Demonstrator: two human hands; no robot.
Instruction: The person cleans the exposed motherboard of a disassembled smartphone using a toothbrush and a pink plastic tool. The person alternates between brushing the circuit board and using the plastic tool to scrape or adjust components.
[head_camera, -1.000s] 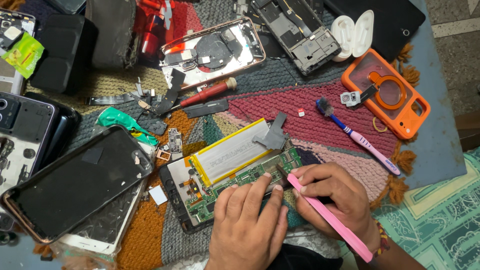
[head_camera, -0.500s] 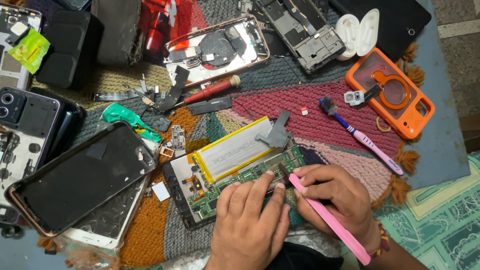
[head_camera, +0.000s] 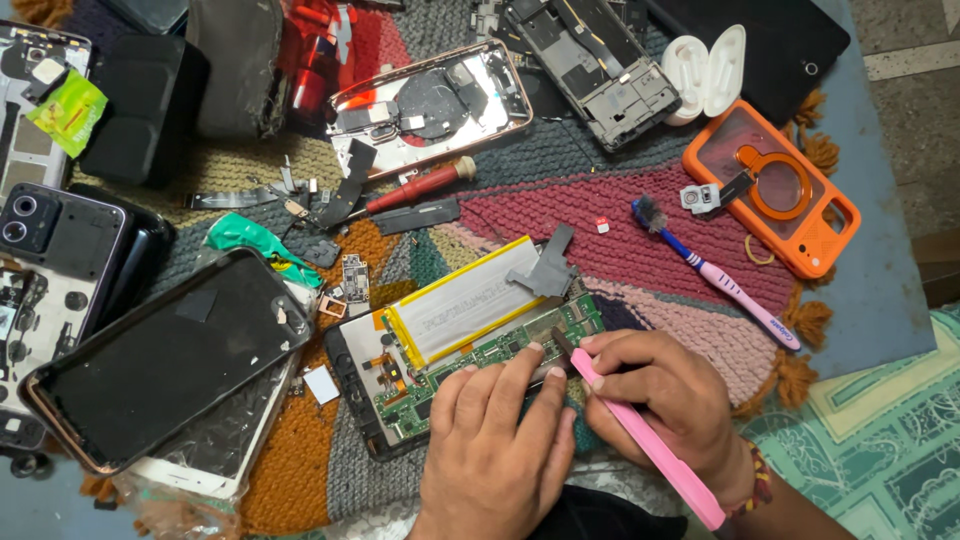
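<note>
Left hand (head_camera: 497, 450) lies flat, pinning the opened phone (head_camera: 460, 370); right hand (head_camera: 660, 400) grips a pink tool (head_camera: 645, 440) beside its battery (head_camera: 470, 312), best levered gently.

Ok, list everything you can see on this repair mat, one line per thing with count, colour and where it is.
opened phone: one, green board, mat centre, under both hands
battery: one, silver with yellow edge, on the opened phone
pink tool: one, pink, in the right hand
toothbrush: one, pink and blue, right of centre
orange case: one, orange, upper right
earbud case: one, white, open, top right
screwdriver: one, red handle, upper centre
back shell: one, rose-rimmed, top centre
screen panel: one, black, left
woven mat: one, multicoloured, beneath everything
left hand: pressing down on the opened phone
right hand: gripping the pink tool
</note>
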